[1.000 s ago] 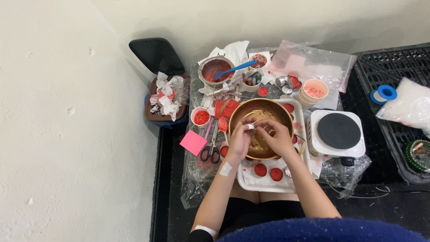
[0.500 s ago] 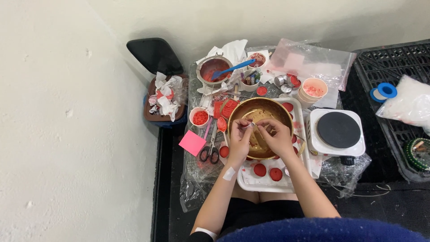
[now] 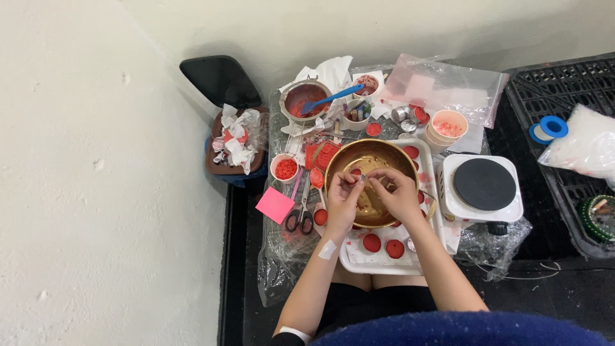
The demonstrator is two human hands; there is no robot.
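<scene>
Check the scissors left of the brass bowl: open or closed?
Closed: the scissors lie flat, blades together pointing up, beside the pink note.

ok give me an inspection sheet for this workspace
surface: white tray on clear plastic sheeting, red stains
job's things: brass bowl on the tray; red discs near it
clutter: pink note, scissors, cup of red bits, pot with blue spoon, hot plate, plastic bags
hands: left hand and right hand over the bowl, pinching something too small to tell
cables: thin white cord on the floor by the hot plate
surroundings: waste bin, black crate, pale wall
</scene>
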